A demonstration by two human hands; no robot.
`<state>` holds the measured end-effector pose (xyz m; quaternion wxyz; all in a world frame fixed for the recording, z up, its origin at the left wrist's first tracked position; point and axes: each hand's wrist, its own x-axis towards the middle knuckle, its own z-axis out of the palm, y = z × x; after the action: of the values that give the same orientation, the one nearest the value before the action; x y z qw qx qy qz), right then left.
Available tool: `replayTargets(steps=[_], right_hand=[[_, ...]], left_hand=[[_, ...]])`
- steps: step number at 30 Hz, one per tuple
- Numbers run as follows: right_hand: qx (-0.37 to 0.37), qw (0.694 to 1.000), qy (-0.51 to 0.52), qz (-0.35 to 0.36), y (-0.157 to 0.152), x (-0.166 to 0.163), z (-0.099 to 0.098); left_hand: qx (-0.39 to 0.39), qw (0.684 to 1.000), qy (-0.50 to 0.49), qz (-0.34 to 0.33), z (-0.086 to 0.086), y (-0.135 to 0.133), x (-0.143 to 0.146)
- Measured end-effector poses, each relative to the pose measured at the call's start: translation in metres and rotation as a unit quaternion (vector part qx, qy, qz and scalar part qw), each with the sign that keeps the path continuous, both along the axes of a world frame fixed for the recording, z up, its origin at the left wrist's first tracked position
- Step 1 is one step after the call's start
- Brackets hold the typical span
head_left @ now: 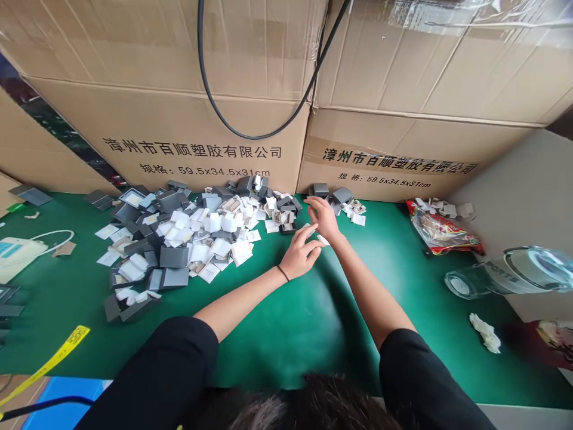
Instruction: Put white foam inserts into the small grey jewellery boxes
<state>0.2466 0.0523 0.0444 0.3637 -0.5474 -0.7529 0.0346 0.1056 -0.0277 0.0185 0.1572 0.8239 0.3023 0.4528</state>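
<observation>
Both my arms reach forward over a green table [268, 310]. My left hand [301, 254] hovers with its fingers spread, close to a small white card [322, 240] that lies at my right hand's wrist side. My right hand [323, 216] stretches toward a few grey boxes [338, 196] and white cards at the back, its fingers extended and apart. A large heap of small grey boxes and white cards [192, 239] spreads to the left of my hands. A thin dark band circles my left wrist.
Two big cardboard cartons [188, 131] with printed writing stand along the back. A black cable [224, 113] hangs over them. A red snack bag [441, 230], a clear glass jar [510, 275] on its side and a crumpled tissue [486, 333] lie right. A yellow strap [49, 364] lies at left.
</observation>
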Motion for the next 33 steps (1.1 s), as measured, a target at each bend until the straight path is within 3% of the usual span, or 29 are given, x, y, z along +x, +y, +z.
replayTargets(steps=[3, 6, 9, 11, 16, 21, 26, 30, 32, 33], right_hand=[[-0.065, 0.992, -0.082, 0.067, 0.008, -0.034, 0.011], [-0.132, 0.974, -0.155, 0.095, 0.006, -0.048, 0.017], [-0.135, 0.971, -0.16, 0.119, -0.009, -0.05, 0.019], [-0.119, 0.978, -0.134, 0.108, -0.023, -0.048, 0.021], [-0.022, 0.998, 0.019, 0.049, -0.052, -0.049, 0.022], [-0.013, 0.99, 0.129, 0.063, -0.069, -0.062, -0.008], [0.036, 0.982, 0.185, 0.014, -0.067, -0.068, -0.028], [0.094, 0.964, 0.24, -0.067, -0.062, -0.064, -0.012], [0.071, 0.96, 0.263, -0.069, -0.063, -0.061, 0.0], [0.044, 0.961, 0.268, -0.047, -0.065, -0.061, 0.006]], left_hand=[[-0.075, 0.994, -0.061, 0.059, -0.007, -0.016, -0.037], [-0.181, 0.974, -0.122, 0.066, -0.011, -0.018, -0.068], [-0.295, 0.931, -0.207, 0.057, -0.017, -0.017, -0.086], [-0.332, 0.909, -0.245, 0.057, -0.02, -0.016, -0.091], [-0.314, 0.905, -0.271, 0.097, -0.021, -0.015, -0.09], [-0.268, 0.918, -0.258, 0.136, -0.021, -0.012, -0.094], [-0.247, 0.931, -0.219, 0.156, -0.023, -0.011, -0.097], [-0.282, 0.933, -0.208, 0.079, -0.016, -0.016, -0.098], [-0.329, 0.901, -0.281, 0.007, -0.009, -0.017, -0.101], [-0.359, 0.87, -0.337, -0.03, -0.006, -0.016, -0.104]])
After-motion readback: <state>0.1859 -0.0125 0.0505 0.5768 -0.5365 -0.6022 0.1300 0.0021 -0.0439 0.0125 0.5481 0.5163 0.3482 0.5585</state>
